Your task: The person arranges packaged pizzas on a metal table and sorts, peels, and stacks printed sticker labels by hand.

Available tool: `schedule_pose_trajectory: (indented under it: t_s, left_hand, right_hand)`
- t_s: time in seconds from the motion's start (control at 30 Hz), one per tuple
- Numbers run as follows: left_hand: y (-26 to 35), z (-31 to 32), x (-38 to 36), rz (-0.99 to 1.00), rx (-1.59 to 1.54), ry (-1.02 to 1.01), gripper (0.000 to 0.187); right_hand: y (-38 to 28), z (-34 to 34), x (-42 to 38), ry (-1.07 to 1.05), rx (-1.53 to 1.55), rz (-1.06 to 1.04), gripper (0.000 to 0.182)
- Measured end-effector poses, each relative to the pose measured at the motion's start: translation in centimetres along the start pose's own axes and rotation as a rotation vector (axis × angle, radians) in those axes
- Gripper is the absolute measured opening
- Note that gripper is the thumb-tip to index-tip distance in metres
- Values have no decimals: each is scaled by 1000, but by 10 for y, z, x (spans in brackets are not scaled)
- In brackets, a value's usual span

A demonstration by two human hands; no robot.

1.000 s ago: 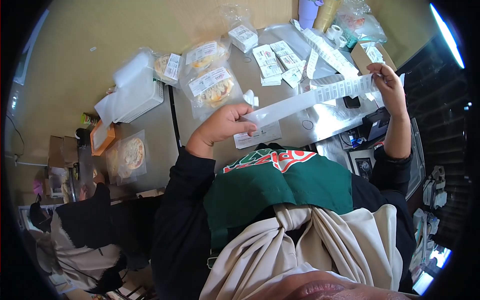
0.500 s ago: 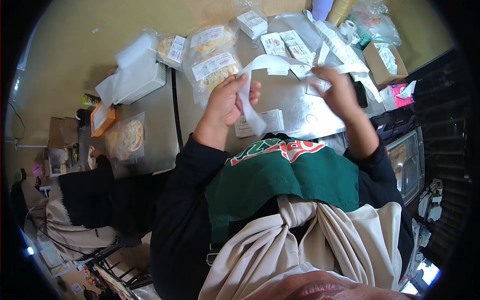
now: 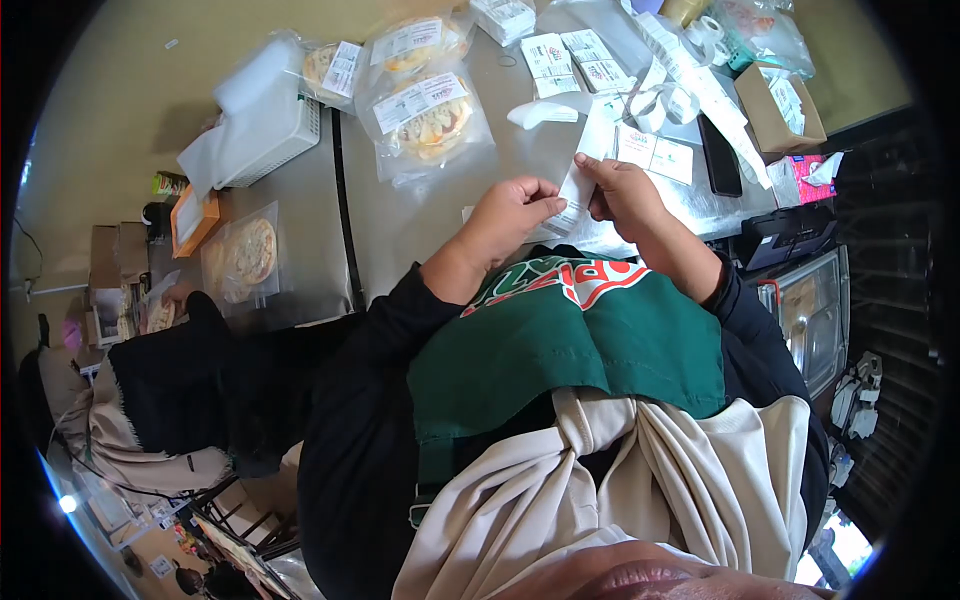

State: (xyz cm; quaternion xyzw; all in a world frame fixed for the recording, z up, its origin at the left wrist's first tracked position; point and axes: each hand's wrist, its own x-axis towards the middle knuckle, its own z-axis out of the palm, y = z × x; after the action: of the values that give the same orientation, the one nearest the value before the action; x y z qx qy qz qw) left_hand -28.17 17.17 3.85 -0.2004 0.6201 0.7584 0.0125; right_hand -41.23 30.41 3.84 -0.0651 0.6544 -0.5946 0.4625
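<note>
A white strip of label paper [image 3: 578,187] slants up between my two hands, just above the front of the metal table. My left hand [image 3: 512,218] pinches its lower left edge between thumb and fingers. At its right edge, the thumb and curled fingers of my right hand [image 3: 628,196] are closed on it. Beyond my hands lies a loose curl of white strip [image 3: 550,112]. Printed labels [image 3: 655,155] lie to the right of the strip. A stack of printed cards under my left hand is mostly hidden.
Bagged pizzas [image 3: 430,115] with labels lie to the left. Label stacks [image 3: 548,65], a long label strip [image 3: 690,75], a black phone [image 3: 720,160] and a cardboard box [image 3: 782,105] are at the right. A white basket [image 3: 275,135] stands far left, near another person's sleeve [image 3: 190,345].
My right hand has come left and down, and my left hand has moved right and lower, so both meet at the strip. The strip no longer dangles from my left hand.
</note>
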Motion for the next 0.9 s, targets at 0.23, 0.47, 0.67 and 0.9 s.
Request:
schedule_pose_trajectory:
  t_s: [0.23, 0.47, 0.67, 0.9]
  left_hand:
    - [-26, -3, 9, 100, 63, 86, 14]
    - [-13, -2, -2, 849, 970, 323, 25]
    - [-15, -5, -4, 853, 1013, 283, 18]
    - [-20, -8, -4, 930, 1041, 302, 18]
  right_hand:
    - [7, 1, -8, -111, 66, 65, 31]
    - [20, -2, -4, -125, 109, 58, 23]
    - [24, 1, -5, -115, 99, 38, 23]
    - [30, 5, -5, -95, 114, 84, 25]
